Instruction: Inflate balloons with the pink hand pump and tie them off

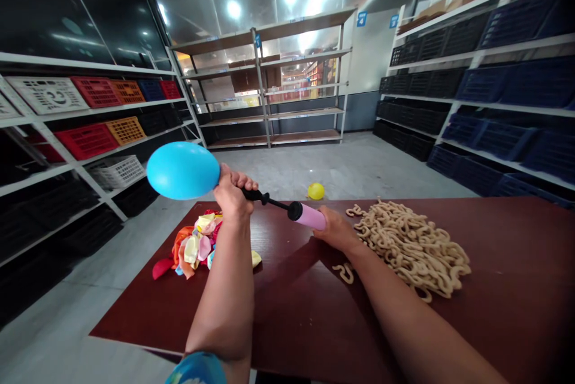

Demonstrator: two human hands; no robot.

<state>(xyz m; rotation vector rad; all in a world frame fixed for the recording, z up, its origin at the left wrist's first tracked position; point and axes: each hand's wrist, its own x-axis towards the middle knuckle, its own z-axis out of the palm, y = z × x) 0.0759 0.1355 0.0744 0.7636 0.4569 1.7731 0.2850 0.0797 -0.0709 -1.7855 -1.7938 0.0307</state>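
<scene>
A balloon pump with a pink barrel (311, 217) and a black end is stretched between my hands above the table. My left hand (234, 190) is closed around the pump's black nozzle end, where the neck of an inflated blue balloon (183, 171) meets it. The balloon points out to the left. My right hand (336, 229) wraps around the pink barrel, with the black rod drawn out of it. Below my left forearm lies a pile of uninflated balloons (192, 250) in several colours. Beside my right forearm is a heap of beige curled pieces (408, 246).
The dark red table (287, 324) spans the front. A yellow balloon (315, 191) rests on the floor past its far edge. Shelves with coloured crates (96, 91) stand left, shelves with dark crates (489, 132) right, and a metal rack (268, 90) at the back.
</scene>
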